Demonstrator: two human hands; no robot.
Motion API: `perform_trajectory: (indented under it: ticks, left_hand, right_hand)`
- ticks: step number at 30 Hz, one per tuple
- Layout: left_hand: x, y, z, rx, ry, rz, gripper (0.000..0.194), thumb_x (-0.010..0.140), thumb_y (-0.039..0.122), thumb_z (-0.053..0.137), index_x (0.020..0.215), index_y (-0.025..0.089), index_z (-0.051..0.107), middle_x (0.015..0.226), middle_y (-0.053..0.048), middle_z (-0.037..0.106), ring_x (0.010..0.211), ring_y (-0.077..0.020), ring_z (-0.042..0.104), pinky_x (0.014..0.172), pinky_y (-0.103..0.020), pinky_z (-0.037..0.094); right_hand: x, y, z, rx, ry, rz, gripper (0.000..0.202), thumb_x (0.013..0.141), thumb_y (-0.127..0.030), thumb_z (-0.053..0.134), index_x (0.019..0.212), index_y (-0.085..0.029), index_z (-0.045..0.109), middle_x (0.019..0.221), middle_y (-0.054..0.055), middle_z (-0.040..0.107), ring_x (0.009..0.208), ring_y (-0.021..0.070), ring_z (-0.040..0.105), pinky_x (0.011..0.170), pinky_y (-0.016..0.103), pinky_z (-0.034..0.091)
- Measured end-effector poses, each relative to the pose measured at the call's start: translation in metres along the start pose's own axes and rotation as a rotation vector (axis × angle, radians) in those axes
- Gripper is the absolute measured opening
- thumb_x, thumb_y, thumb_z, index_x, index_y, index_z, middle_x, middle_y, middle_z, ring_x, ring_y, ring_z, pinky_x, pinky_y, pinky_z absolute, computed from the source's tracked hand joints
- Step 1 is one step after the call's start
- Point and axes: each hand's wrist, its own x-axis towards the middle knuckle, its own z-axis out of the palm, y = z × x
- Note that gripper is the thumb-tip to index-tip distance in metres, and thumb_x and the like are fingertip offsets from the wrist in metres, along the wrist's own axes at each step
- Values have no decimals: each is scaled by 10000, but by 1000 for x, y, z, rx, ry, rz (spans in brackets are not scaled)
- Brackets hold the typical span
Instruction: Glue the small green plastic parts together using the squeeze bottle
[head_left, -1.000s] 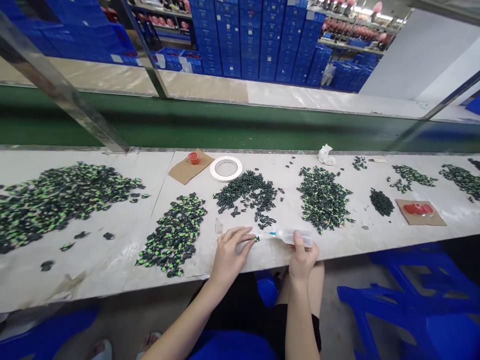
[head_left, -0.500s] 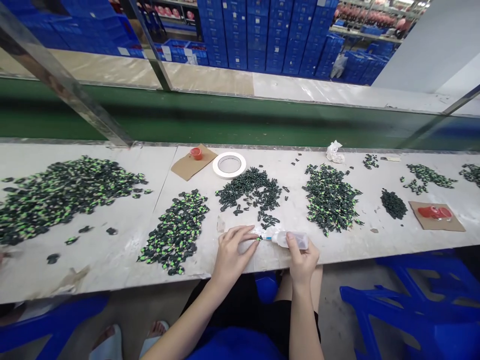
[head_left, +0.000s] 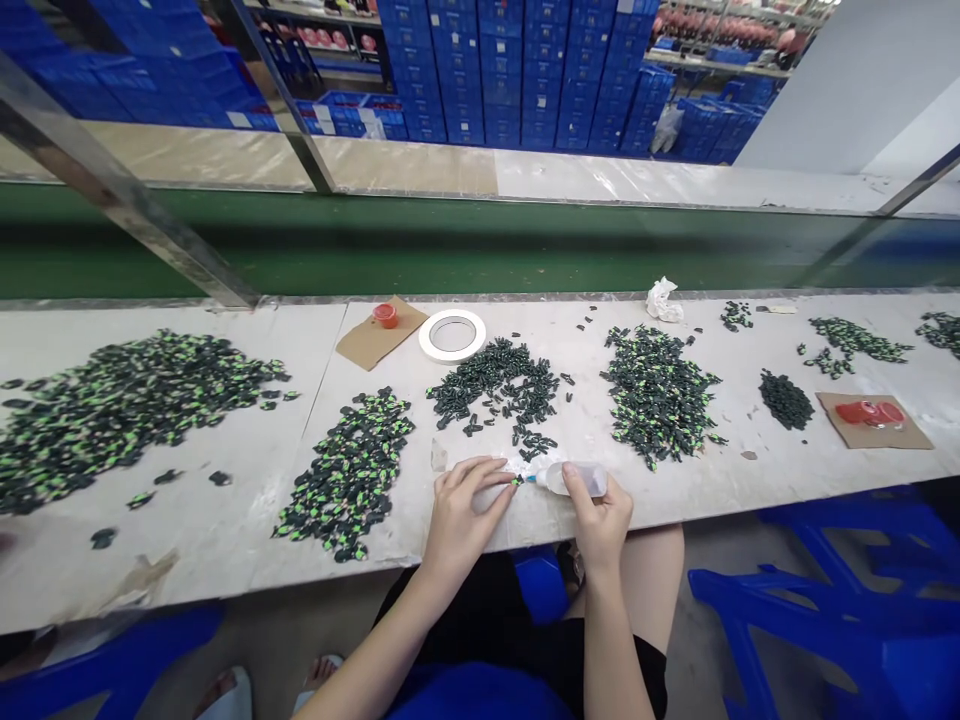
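Observation:
My left hand [head_left: 466,510] pinches a small black-and-green part [head_left: 517,480] between thumb and fingertips, just above the white tabletop. My right hand [head_left: 602,515] is closed around a clear squeeze bottle [head_left: 574,479], tilted nearly flat, its blue nozzle tip [head_left: 531,478] at the small part. Whether the tip touches the part I cannot tell. Beyond my hands lies a loose pile of small dark pieces [head_left: 495,375]. A heap of black-and-green parts [head_left: 349,470] is left of my left hand, and another heap [head_left: 660,390] lies beyond my right hand.
A roll of white tape [head_left: 480,340] and a red cup [head_left: 385,316] on cardboard [head_left: 367,345] stand at the back. Crumpled tissue [head_left: 664,300] lies near the rear edge. A larger heap [head_left: 135,400] covers the left. Blue stools [head_left: 757,610] stand below the table's front edge.
The bottle in my right hand has moved slightly left, bringing its tip nearer the small part. My left hand keeps its pinch. The whole view has shifted a little.

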Motion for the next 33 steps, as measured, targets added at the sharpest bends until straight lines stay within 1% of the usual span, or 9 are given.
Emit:
perform_trajectory:
  ticks: [3,8,17,20,24,26,28,30,33]
  left_hand:
    - [0,-1,1,4,1,5,153,793,256,672,944,245,685,853,-21,768,1018,-260,659,902,-458,433]
    - [0,-2,1,7,-1,3,209,800,281,661,1003,238,685,833,-29,768,1012,-259,661,911,-462,440]
    - [-1,-5,4,0,13,6,213,797,287,660,1003,241,688,819,-33,766,1018,-260,651,931,-468,427]
    - [-1,-5,4,-11,7,3,201,801,280,651,995,240,687,820,-37,768,1023,-272,647,920,-484,423]
    - [-3,-4,4,-28,10,19,179,806,275,641,974,241,694,820,-48,763,1051,-290,636,923,-512,416]
    - [-4,-4,4,-37,16,32,176,814,276,633,974,241,696,815,-52,757,1075,-299,624,930,-525,413]
    - [-5,-5,4,-38,31,41,171,820,272,626,972,244,699,839,-55,753,1099,-302,609,930,-526,418]
    - [-6,-7,4,-23,50,54,173,816,274,632,971,248,702,916,-61,747,1114,-304,590,931,-519,425]
    - [-6,-9,6,21,83,102,183,801,284,657,971,246,710,1013,-73,729,1149,-326,540,934,-530,421]
  right_hand:
    - [0,-1,0,-9,24,-2,330,748,-442,665,611,-142,668,516,0,606,495,144,531,478,245,414]
    - [1,-1,0,6,38,3,351,740,-463,665,581,-152,640,504,-5,591,492,145,523,473,246,410]
    - [1,0,0,14,26,3,360,731,-474,675,571,-156,623,502,-6,595,490,140,519,478,246,414]
    - [1,4,-1,98,84,31,341,722,-467,685,605,-152,632,535,6,614,515,155,548,493,258,436]
    - [5,8,-3,273,188,45,316,721,-447,703,767,-139,647,689,44,669,612,180,612,570,293,493]
    - [11,8,-4,303,215,30,346,666,-413,759,845,-152,620,769,52,690,678,190,642,639,315,519]
    - [18,6,-3,295,231,11,411,583,-366,818,851,-177,570,796,49,704,734,197,665,723,344,531]
    - [26,3,0,293,214,7,470,537,-329,842,856,-198,522,847,58,721,806,206,684,810,378,528]
    - [35,0,9,293,107,50,516,510,-317,850,883,-210,509,913,78,732,864,220,695,859,415,527]
